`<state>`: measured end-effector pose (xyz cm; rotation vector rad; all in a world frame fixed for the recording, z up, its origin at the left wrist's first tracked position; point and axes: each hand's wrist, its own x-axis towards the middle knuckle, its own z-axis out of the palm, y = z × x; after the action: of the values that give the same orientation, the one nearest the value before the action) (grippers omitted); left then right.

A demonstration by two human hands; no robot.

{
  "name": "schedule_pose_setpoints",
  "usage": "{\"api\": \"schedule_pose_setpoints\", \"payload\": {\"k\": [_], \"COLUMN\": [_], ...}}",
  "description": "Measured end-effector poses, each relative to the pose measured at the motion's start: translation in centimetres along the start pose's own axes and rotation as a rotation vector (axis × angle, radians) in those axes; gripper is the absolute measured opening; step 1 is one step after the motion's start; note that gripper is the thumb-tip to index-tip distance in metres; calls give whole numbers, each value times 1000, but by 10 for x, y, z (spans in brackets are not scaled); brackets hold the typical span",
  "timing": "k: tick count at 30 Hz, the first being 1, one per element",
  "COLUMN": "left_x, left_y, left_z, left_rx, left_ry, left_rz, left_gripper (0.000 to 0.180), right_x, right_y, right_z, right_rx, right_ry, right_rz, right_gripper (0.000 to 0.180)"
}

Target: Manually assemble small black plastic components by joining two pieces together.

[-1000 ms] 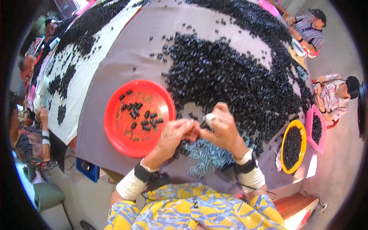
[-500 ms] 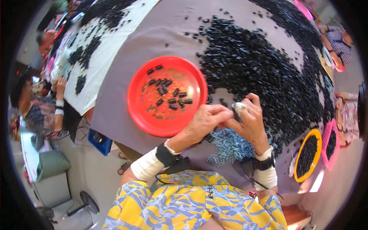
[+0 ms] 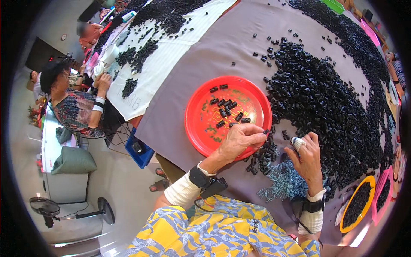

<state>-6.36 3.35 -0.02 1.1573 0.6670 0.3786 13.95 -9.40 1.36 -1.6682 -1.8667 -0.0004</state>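
My left hand [image 3: 240,140] is at the right rim of a red round tray [image 3: 192,137]. Its thumb and fingers pinch a small black piece [image 3: 266,132], mostly hidden by the fingertips. Several short black cylindrical parts [image 3: 227,109] lie in the tray. To the right, my right hand [image 3: 307,160] hovers over the table with its thumb apart from the curled fingers and nothing visible between them; one finger wears a white covering. Beneath it spreads a heap of small blue-grey coiled pieces [image 3: 282,182], touching a large pile of black parts [image 3: 317,90].
A yellow oval basket [image 3: 370,182] and a pink basket [image 3: 387,175], both holding black parts, stand at the right. A white-covered table [image 3: 141,100] with more parts is at the left, where another person [image 3: 77,107] works. A standing fan [image 3: 45,207] is lower left.
My hands have come apart: the left is now by the tray's rim, the right has drawn away from it. The whole view has swung leftward, so things sit farther right.
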Motion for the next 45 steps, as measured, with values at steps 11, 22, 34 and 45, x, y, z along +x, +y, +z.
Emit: {"api": "schedule_pose_setpoints", "payload": {"k": [11,22,34,45], "left_x": [-5,-14,-9,-5], "left_y": [-9,5,11,11], "left_z": [-24,-22,-6,5], "left_rx": [455,770,225,197], "left_ry": [183,256,66,35], "left_rz": [15,8,-143,-33], "left_gripper": [19,29,19,17], "right_x": [-1,3,74,86], "right_y": [-2,0,-77,-136], "right_z": [-3,-11,-16,22], "right_rx": [-4,58,1076,1576], "right_ry": [-36,30,-419,-766], "right_rz": [24,2,-381,-336], "right_gripper": [19,18,39,39]}}
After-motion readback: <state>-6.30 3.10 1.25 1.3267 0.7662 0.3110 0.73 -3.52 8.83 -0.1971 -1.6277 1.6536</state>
